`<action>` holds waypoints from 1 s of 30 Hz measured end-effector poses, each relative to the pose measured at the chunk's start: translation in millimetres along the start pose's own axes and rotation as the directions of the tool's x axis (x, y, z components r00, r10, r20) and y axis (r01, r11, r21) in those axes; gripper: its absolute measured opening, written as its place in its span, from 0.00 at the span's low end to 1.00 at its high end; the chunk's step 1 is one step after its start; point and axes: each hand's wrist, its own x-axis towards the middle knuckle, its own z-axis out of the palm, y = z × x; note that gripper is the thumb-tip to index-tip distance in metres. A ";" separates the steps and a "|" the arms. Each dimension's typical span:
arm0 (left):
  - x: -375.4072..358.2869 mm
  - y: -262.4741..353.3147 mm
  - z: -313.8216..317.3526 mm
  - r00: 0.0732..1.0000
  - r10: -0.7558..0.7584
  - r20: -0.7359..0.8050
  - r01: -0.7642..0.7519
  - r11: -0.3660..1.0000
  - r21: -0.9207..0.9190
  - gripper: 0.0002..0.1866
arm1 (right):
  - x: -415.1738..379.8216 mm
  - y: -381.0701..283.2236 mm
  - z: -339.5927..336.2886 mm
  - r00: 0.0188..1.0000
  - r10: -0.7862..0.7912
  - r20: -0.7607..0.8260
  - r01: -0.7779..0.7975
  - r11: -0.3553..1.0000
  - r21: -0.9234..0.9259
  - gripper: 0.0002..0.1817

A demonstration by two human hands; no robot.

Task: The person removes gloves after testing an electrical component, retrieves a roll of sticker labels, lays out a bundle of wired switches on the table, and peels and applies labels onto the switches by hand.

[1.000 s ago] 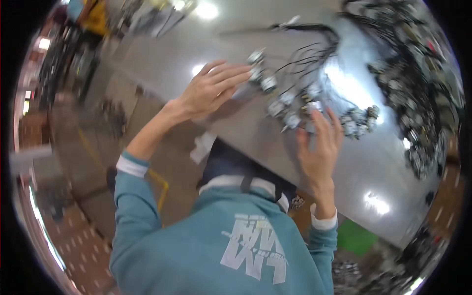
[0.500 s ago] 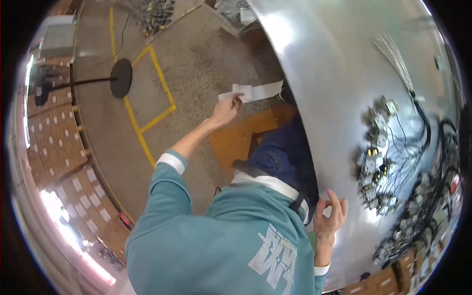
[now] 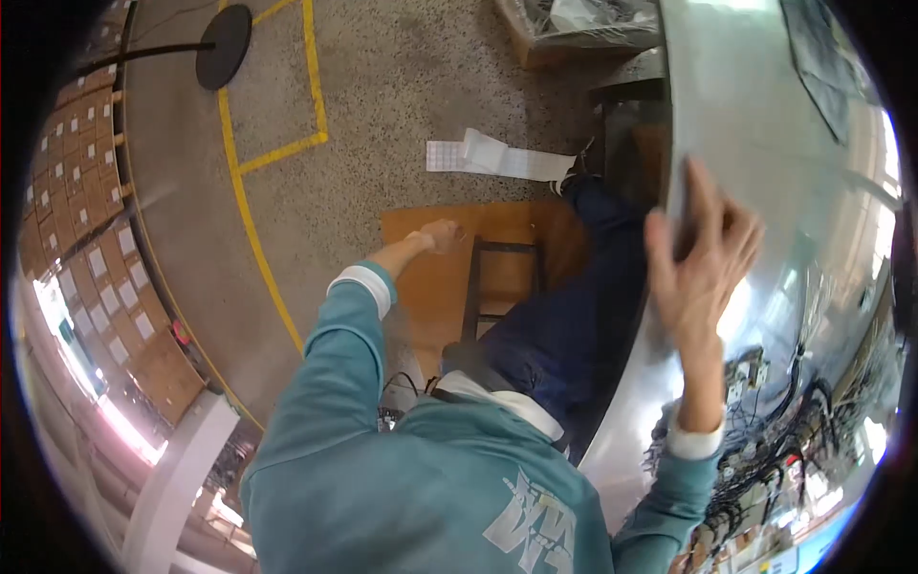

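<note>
My left hand hangs over the brown board on the floor, its fingers curled together; whether anything small is inside cannot be made out. Beyond it, a long white printed paper strip lies on the floor with a folded part on top, one end beside my foot. My right hand is over the near edge of the metal table, thumb and fingers spread, with nothing held. Below and right of it, wired connectors lie on the table, partly hidden by my right arm.
An open carton with plastic-wrapped things stands on the floor at the top. A dark stool frame is in front of me. A round black stand base and stacked cartons are at the left. Grey cloth lies on the table.
The view has shifted. My left hand has moved away from the paper strip, which now lies lower on the floor. My right hand has reached forward along the table edge and its fingers have spread.
</note>
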 end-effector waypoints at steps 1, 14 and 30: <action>6.8 0.1 -6.1 1.000 -0.011 0.007 0.011 1.000 -0.021 0.28 | 28.0 -1.1 2.5 1.000 0.012 0.013 -0.012 1.000 -0.021 0.32; 126.5 -16.6 -12.1 0.972 -0.103 -0.212 0.063 0.981 -0.184 0.31 | 69.1 12.3 8.5 0.990 -0.140 -0.015 0.141 0.985 0.095 0.35; 236.7 -53.6 -17.3 0.869 -0.418 -0.264 0.266 0.846 -0.462 0.40 | 56.6 30.1 -22.0 0.989 0.045 0.143 -0.019 0.984 -0.176 0.43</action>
